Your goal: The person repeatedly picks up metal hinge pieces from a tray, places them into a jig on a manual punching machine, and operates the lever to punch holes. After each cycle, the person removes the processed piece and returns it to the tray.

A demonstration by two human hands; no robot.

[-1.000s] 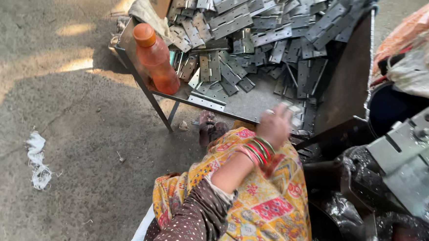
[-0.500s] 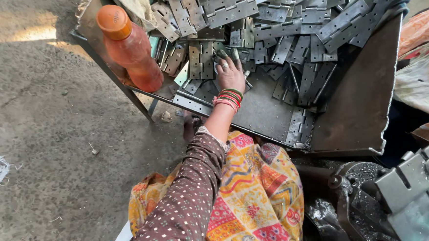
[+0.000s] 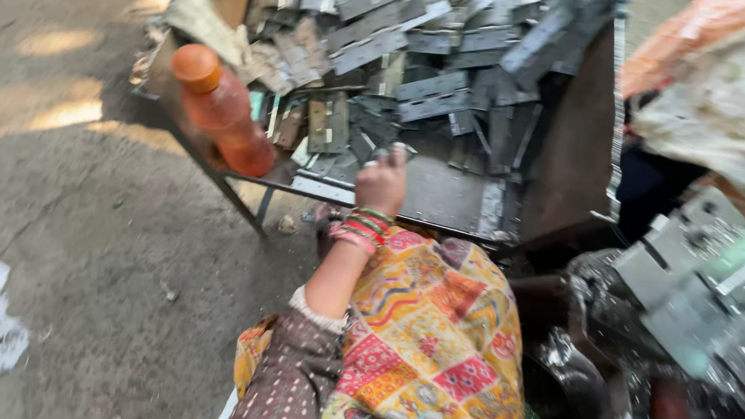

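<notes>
Item: left hand (image 3: 381,183) on metal tray (image 3: 562,160) counter, fingers curled onto flat grey metal plates (image 3: 447,86) at pile's near edge; best pinched singly, clear of orange bottle (image 3: 221,108); right hand unseen.

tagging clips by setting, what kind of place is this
Probably a small metalworking workshop: a low metal table piled with flat metal plates, a bare concrete floor, and dark, greasy machinery beside the person's left hand.
</notes>
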